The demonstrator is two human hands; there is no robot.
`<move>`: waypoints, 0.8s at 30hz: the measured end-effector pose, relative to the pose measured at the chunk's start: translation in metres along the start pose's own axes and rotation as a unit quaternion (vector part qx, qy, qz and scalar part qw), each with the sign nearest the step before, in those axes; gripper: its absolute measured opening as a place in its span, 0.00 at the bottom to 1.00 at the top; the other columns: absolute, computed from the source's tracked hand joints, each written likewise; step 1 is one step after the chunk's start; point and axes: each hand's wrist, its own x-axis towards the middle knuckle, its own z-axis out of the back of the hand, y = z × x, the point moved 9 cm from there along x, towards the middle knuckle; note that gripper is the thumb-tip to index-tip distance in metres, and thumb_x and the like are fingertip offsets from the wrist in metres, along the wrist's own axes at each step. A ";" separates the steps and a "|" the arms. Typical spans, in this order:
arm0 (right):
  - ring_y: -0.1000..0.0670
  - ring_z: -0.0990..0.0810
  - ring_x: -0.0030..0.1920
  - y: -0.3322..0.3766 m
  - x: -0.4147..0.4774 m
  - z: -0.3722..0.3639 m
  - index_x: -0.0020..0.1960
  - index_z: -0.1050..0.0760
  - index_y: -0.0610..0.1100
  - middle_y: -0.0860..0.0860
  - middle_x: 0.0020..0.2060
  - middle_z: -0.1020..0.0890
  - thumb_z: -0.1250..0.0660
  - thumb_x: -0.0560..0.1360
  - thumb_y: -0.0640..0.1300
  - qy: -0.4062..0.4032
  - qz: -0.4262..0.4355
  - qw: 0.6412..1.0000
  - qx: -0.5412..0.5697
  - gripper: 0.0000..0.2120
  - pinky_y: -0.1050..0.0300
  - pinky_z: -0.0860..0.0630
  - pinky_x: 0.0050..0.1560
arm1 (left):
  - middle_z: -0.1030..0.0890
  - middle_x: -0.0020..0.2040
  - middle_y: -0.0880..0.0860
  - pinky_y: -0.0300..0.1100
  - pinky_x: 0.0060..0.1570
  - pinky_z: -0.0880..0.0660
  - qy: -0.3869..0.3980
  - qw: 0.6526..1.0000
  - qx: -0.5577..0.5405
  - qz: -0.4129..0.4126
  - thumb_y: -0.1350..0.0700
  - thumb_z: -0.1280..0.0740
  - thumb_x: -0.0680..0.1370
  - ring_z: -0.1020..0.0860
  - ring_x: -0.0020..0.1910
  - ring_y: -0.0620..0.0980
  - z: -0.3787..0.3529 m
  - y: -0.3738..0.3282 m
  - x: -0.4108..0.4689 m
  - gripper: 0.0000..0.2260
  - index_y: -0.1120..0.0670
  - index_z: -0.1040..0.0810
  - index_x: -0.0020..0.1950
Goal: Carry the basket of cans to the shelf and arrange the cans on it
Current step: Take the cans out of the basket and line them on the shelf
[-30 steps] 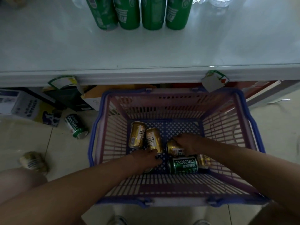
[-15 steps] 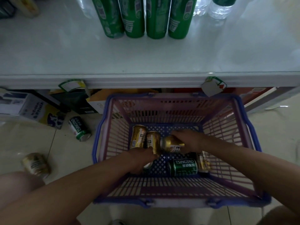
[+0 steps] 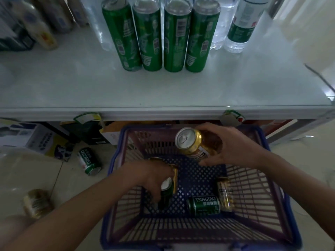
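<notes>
A blue and pink basket (image 3: 268, 187) stands on the floor below the white shelf (image 3: 163, 91). My right hand (image 3: 233, 145) holds a gold can (image 3: 192, 144) above the basket's far side, top facing me. Down inside the basket, my left hand (image 3: 154, 178) grips a green can (image 3: 165, 194), with gold cans (image 3: 175, 175) partly hidden under it. A green Tsingtao can (image 3: 204, 205) and another gold can (image 3: 225, 193) lie on the basket floor. Several tall green cans (image 3: 163, 38) stand upright at the back of the shelf.
Water bottles (image 3: 241, 24) stand behind and right of the tall cans; cartons (image 3: 43, 33) at the shelf's far left. On the floor left of the basket lie a green can (image 3: 88, 161) and a gold can (image 3: 37, 202). Boxes (image 3: 36, 140) sit under the shelf.
My right hand has lifted a gold can up out of the basket toward the shelf edge. My left hand has closed on a green can and begun raising it.
</notes>
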 end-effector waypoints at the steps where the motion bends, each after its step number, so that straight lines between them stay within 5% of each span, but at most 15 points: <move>1: 0.66 0.22 0.59 0.002 -0.001 0.007 0.69 0.29 0.58 0.65 0.59 0.20 0.17 0.62 0.59 -0.012 -0.002 1.000 0.020 0.39 0.71 0.25 0.58 | 0.24 0.64 0.51 0.46 0.54 0.21 -0.016 1.000 -0.023 -0.012 0.47 0.21 0.70 0.23 0.58 0.52 0.016 -0.002 -0.010 0.36 0.53 0.31 0.73; 3: 0.64 0.21 0.59 0.006 -0.004 0.021 0.68 0.27 0.57 0.64 0.58 0.19 0.16 0.60 0.57 -0.036 -0.002 0.998 0.053 0.39 0.67 0.24 0.59 | 0.21 0.57 0.47 0.39 0.48 0.21 -0.051 0.995 -0.073 -0.041 0.47 0.21 0.69 0.22 0.52 0.48 0.046 -0.005 -0.031 0.31 0.52 0.26 0.68; 9: 0.52 0.15 0.57 0.016 -0.016 0.051 0.66 0.24 0.46 0.51 0.56 0.15 0.16 0.63 0.39 -0.076 0.008 0.977 0.200 0.34 0.54 0.19 0.59 | 0.15 0.55 0.45 0.41 0.53 0.19 -0.173 0.951 -0.221 -0.130 0.53 0.19 0.69 0.16 0.53 0.43 0.115 -0.012 -0.093 0.21 0.52 0.19 0.59; 15: 0.49 0.17 0.61 0.028 -0.015 0.077 0.65 0.24 0.45 0.49 0.58 0.15 0.17 0.62 0.40 -0.129 0.027 0.962 0.239 0.33 0.46 0.21 0.64 | 0.14 0.54 0.51 0.51 0.55 0.18 -0.286 0.905 -0.282 -0.139 0.56 0.20 0.69 0.15 0.53 0.49 0.162 0.000 -0.136 0.20 0.55 0.19 0.59; 20: 0.47 0.18 0.62 0.029 -0.007 0.096 0.64 0.23 0.47 0.48 0.58 0.16 0.18 0.62 0.43 -0.195 0.042 0.943 0.267 0.32 0.39 0.20 0.61 | 0.13 0.51 0.52 0.43 0.49 0.18 -0.390 0.842 -0.340 -0.153 0.55 0.21 0.67 0.14 0.50 0.49 0.194 -0.001 -0.167 0.18 0.55 0.17 0.55; 24: 0.46 0.18 0.62 0.023 0.000 0.111 0.65 0.24 0.45 0.48 0.58 0.16 0.18 0.63 0.42 -0.244 0.038 0.933 0.260 0.31 0.37 0.22 0.63 | 0.13 0.49 0.58 0.57 0.57 0.20 -0.484 0.791 -0.345 -0.140 0.46 0.20 0.66 0.15 0.50 0.58 0.216 0.002 -0.183 0.22 0.57 0.16 0.53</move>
